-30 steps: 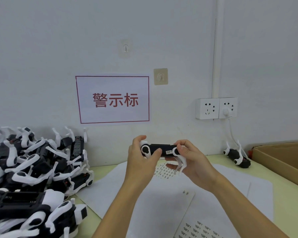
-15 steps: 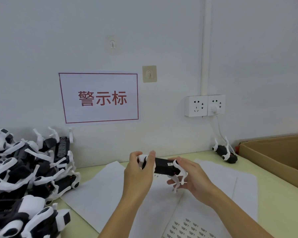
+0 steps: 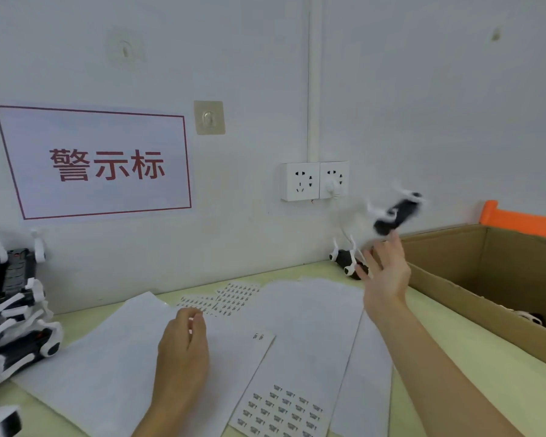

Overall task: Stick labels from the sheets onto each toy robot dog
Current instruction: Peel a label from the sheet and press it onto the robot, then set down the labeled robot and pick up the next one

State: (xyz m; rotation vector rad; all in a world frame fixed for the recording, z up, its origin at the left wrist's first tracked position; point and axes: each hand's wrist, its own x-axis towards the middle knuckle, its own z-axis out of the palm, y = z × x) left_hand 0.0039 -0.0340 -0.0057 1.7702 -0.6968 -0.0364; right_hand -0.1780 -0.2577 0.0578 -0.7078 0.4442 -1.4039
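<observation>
One toy dog (image 3: 397,214), blurred, is in the air just above the straight, spread fingers of the right hand (image 3: 386,272), near the cardboard box (image 3: 473,279). A second dog (image 3: 347,261) lies by the wall, partly hidden by that hand. The left hand (image 3: 183,345) hovers loosely curled, holding nothing, over three label sheets (image 3: 284,408). A pile of dogs (image 3: 13,310), cut off at left, cannot be counted.

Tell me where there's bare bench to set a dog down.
Bare green bench runs between the white sheets and the cardboard box, ahead of the right forearm. A thin strip lies along the wall behind the sheets. The left end is crowded with the dog pile; sheets cover the middle; one dog sits by the back wall.
</observation>
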